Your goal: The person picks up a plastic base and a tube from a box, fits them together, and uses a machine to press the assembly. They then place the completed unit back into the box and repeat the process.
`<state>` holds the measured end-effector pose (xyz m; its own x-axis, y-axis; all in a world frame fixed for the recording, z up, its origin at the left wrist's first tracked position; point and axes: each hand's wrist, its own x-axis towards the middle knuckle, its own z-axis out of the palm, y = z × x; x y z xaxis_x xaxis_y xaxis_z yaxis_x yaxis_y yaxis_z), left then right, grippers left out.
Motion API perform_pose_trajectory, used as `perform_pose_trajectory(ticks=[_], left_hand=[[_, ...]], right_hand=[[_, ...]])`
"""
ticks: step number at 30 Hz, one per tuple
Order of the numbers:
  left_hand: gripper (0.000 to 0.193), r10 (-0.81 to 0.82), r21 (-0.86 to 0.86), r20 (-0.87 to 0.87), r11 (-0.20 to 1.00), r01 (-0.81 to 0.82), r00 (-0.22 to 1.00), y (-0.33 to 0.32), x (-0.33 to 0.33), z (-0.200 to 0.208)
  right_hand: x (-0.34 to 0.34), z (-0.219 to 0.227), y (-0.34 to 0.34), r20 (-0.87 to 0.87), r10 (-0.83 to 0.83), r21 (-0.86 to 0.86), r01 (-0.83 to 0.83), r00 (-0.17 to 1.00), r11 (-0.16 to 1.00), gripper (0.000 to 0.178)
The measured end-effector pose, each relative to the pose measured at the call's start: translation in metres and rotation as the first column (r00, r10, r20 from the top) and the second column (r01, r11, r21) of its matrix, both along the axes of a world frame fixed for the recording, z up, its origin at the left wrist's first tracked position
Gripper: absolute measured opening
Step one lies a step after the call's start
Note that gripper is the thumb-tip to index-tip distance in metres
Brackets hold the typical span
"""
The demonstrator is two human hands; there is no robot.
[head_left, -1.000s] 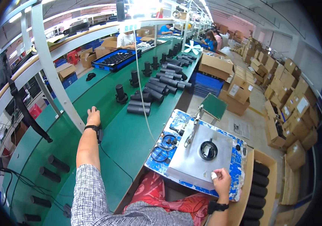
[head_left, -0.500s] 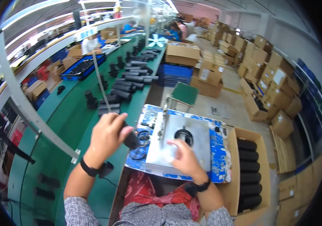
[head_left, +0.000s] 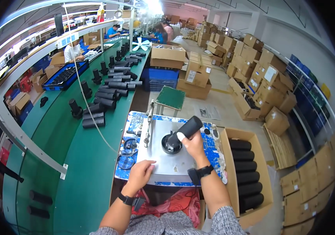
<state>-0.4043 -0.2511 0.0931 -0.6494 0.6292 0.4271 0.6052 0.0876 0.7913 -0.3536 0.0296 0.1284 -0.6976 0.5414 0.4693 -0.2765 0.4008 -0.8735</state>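
Black cylinder (head_left: 184, 131) gripped, tilted, right hand (head_left: 193, 145)

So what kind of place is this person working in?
Most likely a factory assembly line: a long green conveyor belt carries black cylinders, stacked cardboard boxes line the floor, and the right hand sets a black cylinder into a metal fixture.

the right hand (head_left: 194, 145) is gripping a black tube (head_left: 186, 131), tilting its lower end into the round fixture (head_left: 171, 145). the left hand (head_left: 139, 176) is resting on the metal plate (head_left: 163, 166).
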Motion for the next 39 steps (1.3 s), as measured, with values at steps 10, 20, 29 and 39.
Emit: perform_pose_trajectory(ticks=[10,20,29,39], left_hand=[[0.013,-0.052,-0.032,-0.218,0.998,0.046,0.974,-0.004,-0.003,0.004],[0.01,-0.022,-0.034,-0.288,0.999,0.013,0.957,-0.003,-0.001,0.001],[0.01,-0.032,-0.071,-0.296,0.997,0.012,0.955,-0.004,-0.001,0.002],[0.017,0.269,0.008,-0.205,0.962,-0.273,0.941,0.016,-0.121,0.001]], right_hand=[[-0.003,0.016,-0.021,0.204,-0.134,0.216,0.089,0.97,0.972,0.06],[-0.007,0.014,-0.036,0.482,-0.342,0.392,0.151,0.807,0.908,0.067],[-0.011,0.004,0.008,0.331,0.031,0.431,-0.181,0.943,0.884,0.07],[-0.008,-0.001,-0.02,0.319,-0.194,0.412,0.048,0.928,0.91,0.066]])
